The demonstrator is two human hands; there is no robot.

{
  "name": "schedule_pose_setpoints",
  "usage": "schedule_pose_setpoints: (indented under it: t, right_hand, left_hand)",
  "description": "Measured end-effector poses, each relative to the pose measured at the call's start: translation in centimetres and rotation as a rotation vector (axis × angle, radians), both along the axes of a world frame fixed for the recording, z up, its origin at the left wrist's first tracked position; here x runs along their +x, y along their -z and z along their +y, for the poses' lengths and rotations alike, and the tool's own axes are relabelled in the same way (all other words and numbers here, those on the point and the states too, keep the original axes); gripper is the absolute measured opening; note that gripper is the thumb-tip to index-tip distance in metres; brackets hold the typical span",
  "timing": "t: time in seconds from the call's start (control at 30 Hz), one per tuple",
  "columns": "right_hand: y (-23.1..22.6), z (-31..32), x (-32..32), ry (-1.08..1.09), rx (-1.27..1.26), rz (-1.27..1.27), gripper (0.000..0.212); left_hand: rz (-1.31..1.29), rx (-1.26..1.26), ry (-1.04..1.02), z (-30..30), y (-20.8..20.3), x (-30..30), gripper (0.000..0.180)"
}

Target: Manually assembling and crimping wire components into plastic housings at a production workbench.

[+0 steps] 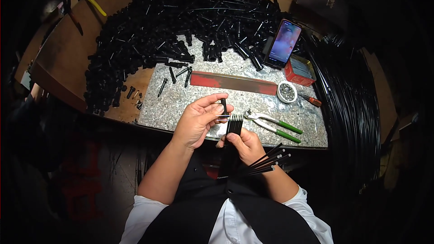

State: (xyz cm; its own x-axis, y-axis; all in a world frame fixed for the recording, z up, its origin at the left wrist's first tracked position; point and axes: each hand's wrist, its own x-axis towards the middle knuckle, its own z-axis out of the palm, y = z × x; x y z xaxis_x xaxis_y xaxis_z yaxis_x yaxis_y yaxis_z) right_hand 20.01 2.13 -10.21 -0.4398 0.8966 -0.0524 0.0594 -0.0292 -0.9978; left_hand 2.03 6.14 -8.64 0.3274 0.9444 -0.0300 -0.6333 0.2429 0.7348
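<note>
In front of my body, my left hand (203,115) pinches a short black cylindrical part (224,104) between thumb and fingers. Close beside it, my right hand (246,142) is closed round a flat bundle of thin black ribs (234,127). Their pale, thin ends stick up in a row toward the left fingers. More black rods (266,161) with round pale tips fan out over my right wrist. Pincers (275,127) with green handles lie on the stone slab just right of my hands. Whether the black part touches the rib ends, I cannot tell.
A large heap of black tubular parts (149,27) covers the table's back and left. On the stone slab (172,108) lie a red-and-brown metal bar (233,83) and loose bolts. A phone (284,43), a red box (299,71), a white cup (286,91) and a screwdriver (312,100) stand right.
</note>
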Motion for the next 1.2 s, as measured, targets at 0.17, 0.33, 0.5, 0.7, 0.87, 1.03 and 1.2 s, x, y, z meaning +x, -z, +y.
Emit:
schedule_pose_setpoints:
  t: [0.17, 0.33, 0.5, 0.7, 0.87, 1.03, 1.2]
  right_hand:
    - [0.0, 0.0, 0.0, 0.002, -0.005, -0.004, 0.023]
    - [0.0, 0.1, 0.0, -0.003, -0.018, 0.018, 0.022]
    - [0.0, 0.1, -0.2, 0.026, 0.021, 0.018, 0.022]
    - [0.2, 0.0, -0.5, 0.049, 0.011, 0.036, 0.023]
    - [0.2, -0.1, -0.4, 0.061, 0.044, 0.019, 0.024]
    - [0.0, -0.1, -0.2, 0.024, 0.071, -0.044, 0.023]
    - [-0.2, -0.2, -0.1, 0.046, 0.105, -0.029, 0.023]
  left_hand:
    - [-0.009, -0.01, -0.006, 0.1, 0.2, 0.1, 0.036]
    - [0.0, -0.022, -0.001, 0.1, 0.3, 0.1, 0.034]
    - [0.028, -0.021, 0.009, 0.1, 0.3, 0.1, 0.033]
    - [0.034, -0.031, 0.019, 0.1, 0.5, 0.1, 0.034]
    - [0.001, -0.022, 0.066, 0.2, 0.3, 0.0, 0.031]
    - [-0.049, 0.009, 0.139, 0.1, 1.3, -0.6, 0.026]
    - [-0.034, 0.024, 0.102, -0.4, 0.6, -0.2, 0.02]
